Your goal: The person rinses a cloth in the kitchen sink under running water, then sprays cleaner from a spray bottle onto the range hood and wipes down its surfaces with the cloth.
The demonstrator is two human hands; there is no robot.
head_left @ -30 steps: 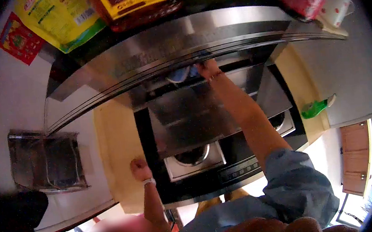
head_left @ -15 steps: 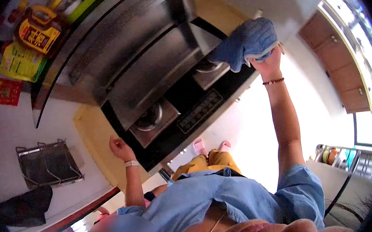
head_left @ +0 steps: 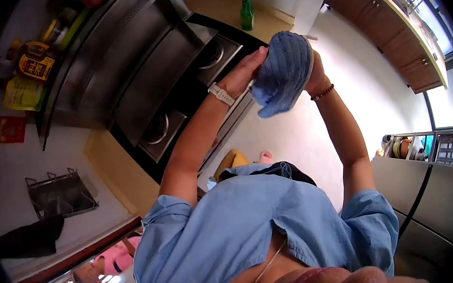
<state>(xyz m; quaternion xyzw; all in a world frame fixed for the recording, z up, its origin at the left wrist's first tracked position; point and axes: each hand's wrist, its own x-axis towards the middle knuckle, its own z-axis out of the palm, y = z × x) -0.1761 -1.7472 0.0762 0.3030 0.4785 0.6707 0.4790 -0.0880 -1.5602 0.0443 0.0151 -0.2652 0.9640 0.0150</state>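
Note:
A blue cloth (head_left: pixel 283 72) with a pale edge is held up between both hands, in front of the stove's right end. My right hand (head_left: pixel 316 74), with a beaded bracelet on the wrist, grips its right side; the fingers are partly hidden behind the cloth. My left hand (head_left: pixel 244 71), wearing a white watch, is closed on the cloth's left edge, its fingertips partly covered. Behind them lies the black gas stove (head_left: pixel 189 85) with two burners. A green spray bottle (head_left: pixel 247 14) with a white nozzle stands on the counter beyond the cloth.
The dark range hood (head_left: pixel 138 52) overhangs the stove. Bottles and packets, one a yellow-labelled bottle (head_left: pixel 35 61), stand at upper left. A wire rack (head_left: pixel 61 193) hangs on the left wall. Wooden cabinets (head_left: pixel 377 20) line the right. Another person (head_left: pixel 115 259) in pink is at lower left.
My left hand has come from beside the stove's left end up to the cloth and taken hold of it. The cloth has moved slightly left and down, and the spray bottle now shows.

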